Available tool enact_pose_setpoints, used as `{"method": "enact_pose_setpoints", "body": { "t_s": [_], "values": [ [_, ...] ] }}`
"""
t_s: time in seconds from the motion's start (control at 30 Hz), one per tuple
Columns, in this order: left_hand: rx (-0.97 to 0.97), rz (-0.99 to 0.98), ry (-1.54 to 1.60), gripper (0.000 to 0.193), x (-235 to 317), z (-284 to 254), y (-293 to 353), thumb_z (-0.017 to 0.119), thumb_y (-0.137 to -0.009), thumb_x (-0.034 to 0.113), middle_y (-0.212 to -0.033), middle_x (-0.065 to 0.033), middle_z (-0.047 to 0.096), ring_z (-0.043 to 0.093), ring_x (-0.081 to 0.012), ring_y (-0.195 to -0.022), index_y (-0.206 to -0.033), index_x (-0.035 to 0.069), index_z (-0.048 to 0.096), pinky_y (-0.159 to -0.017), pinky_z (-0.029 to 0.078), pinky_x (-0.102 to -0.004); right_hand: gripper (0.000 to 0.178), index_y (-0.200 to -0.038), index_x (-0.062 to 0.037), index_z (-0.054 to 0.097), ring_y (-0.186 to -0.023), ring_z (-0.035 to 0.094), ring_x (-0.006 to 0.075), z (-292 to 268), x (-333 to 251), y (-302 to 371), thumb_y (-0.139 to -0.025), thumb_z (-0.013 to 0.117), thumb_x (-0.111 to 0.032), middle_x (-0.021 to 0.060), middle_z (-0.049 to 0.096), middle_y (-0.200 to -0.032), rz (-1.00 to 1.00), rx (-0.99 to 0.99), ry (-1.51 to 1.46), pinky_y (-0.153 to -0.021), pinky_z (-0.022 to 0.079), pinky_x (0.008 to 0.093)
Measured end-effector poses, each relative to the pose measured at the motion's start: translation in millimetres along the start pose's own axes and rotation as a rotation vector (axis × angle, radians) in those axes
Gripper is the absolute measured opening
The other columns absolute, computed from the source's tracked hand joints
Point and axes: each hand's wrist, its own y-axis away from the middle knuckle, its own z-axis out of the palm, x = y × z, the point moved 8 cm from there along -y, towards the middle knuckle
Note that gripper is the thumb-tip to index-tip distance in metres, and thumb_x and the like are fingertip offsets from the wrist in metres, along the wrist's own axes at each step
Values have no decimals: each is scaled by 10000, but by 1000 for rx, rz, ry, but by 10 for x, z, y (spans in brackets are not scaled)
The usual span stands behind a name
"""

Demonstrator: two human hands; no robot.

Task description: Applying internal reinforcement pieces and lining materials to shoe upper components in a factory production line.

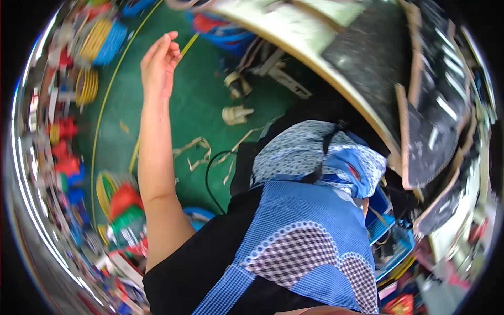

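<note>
My left arm stretches far out over the green floor [199,115]. At its end my left hand [159,65] is half open, with loosely bent fingers and no object visible in it. Nearest to it is a blue tub [223,34] with something red inside. My right hand does not show; only a small patch of skin appears beside my lap. A blue checked apron [310,199] covers my front, and a blue-and-white patterned cloth [294,149] lies over my lap. Several dark, curved pieces with brown edges [436,142] lie on the pale worktable [294,31] at the right.
On the floor are a pale spool-like piece [236,115], a loose tan strip [197,149] and a black cable [209,176]. A bag with red and green parts [126,220] stands at the left. Blue crates [394,257] are beside me at the right.
</note>
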Motion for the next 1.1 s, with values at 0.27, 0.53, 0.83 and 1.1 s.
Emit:
{"method": "enact_pose_setpoints", "body": {
  "t_s": [0.27,0.53,0.83,1.1],
  "values": [
    [830,-519,-141,426,-2142,-2628,2578,535,-1039,400,-560,16,494,473,-104,-476,-696,150,570,-425,360,-246,266,-1129,39,633,-743,676,238,-1286,-544,488,-907,649,-109,153,673,-890,-42,-406,121,-627,512,340],
    [349,-904,-378,448,-3676,-1771,3347,488,-1053,411,-611,-46,608,595,-164,-536,-749,103,604,-522,476,-295,283,-1172,44,650,-930,701,194,-1581,-2471,284,-922,680,-87,136,723,-1011,39,-604,-138,-810,547,299],
    [194,-482,-157,176,-2814,-1977,2008,639,-976,186,-796,-59,703,642,-136,-687,-950,22,699,-616,524,-296,197,-1093,15,693,-902,700,207,-1184,-3768,-104,-918,684,-75,120,738,-1000,-378,-652,-168,-786,537,313],
    [488,-582,45,229,-2675,-1151,2732,611,-1008,179,-835,-131,719,697,-173,-703,-1002,-40,679,-633,573,-292,184,-1140,33,673,-909,676,173,-1115,-3707,-799,-1025,576,-74,110,707,-1028,-625,-237,-292,-816,556,279]
  ]
}}
